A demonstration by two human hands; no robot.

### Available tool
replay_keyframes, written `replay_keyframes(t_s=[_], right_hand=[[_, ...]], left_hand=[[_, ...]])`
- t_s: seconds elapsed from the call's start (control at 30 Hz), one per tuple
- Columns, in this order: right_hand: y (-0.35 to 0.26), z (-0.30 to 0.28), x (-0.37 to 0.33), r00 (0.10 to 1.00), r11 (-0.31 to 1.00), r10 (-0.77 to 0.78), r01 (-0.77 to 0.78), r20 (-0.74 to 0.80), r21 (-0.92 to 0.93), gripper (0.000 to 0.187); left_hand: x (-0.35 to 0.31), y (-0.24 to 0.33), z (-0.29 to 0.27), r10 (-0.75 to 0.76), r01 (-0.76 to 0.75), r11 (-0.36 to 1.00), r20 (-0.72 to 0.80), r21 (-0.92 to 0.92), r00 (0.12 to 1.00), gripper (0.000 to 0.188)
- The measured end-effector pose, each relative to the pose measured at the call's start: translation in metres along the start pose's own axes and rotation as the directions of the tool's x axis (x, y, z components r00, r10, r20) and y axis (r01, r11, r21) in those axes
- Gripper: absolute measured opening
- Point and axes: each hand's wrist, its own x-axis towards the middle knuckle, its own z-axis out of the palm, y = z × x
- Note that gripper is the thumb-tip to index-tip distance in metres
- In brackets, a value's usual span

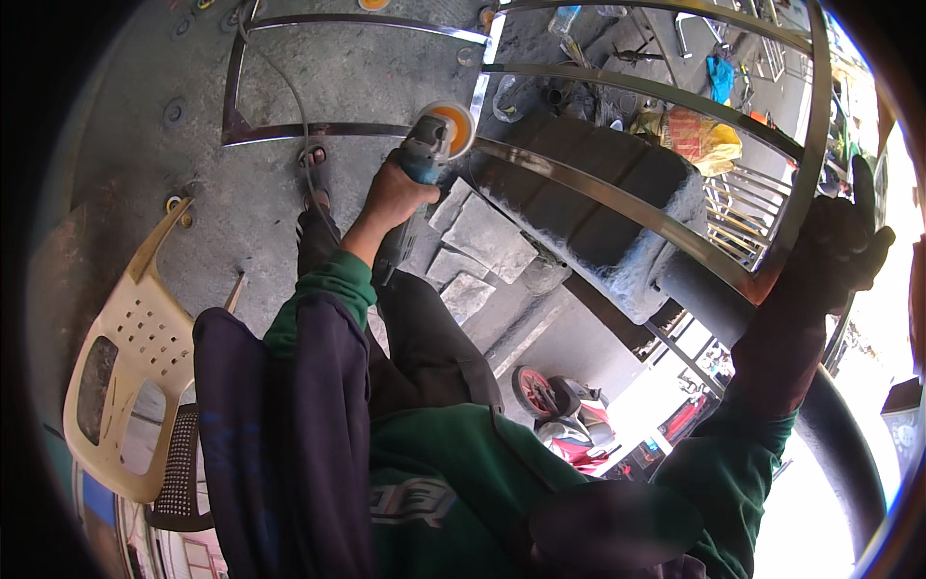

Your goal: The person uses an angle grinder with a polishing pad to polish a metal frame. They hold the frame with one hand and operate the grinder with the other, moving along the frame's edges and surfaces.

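My left hand is closed around the body of an angle grinder. An orange and white disc is fitted at its head. That disc overlaps the joint of a shiny metal tube frame; whether it touches the metal, I cannot tell. A grey cord loops over the floor at the left. On the far right, my right hand is raised in shadow beside the frame's end bar, fingers apart, with nothing visible in it.
Under the frame lies a dark, worn padded block. Flat grey slabs lie near my legs. To the left stands a beige plastic chair. Several loose discs are scattered on the concrete. A yellow and red sack and a red motorcycle are at the right.
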Motion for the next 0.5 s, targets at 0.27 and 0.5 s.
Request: replay_keyframes(t_s=[0.27, 0.5], right_hand=[[0.033, 0.136, -0.125, 0.973, 0.969, -0.224, 0.228, -0.050, 0.090, 0.074], [0.261, 0.195, -0.192, 0.344, 0.045, 0.927, -0.493, 0.147, 0.869, 0.041]], left_hand=[[-0.081, 0.057, -0.128, -0.050, 0.079, 0.896, 0.076, -0.438, 0.996, 0.041], [-0.133, 0.064, -0.134, -0.001, 0.017, 0.873, 0.033, -0.488, 0.999, 0.073]])
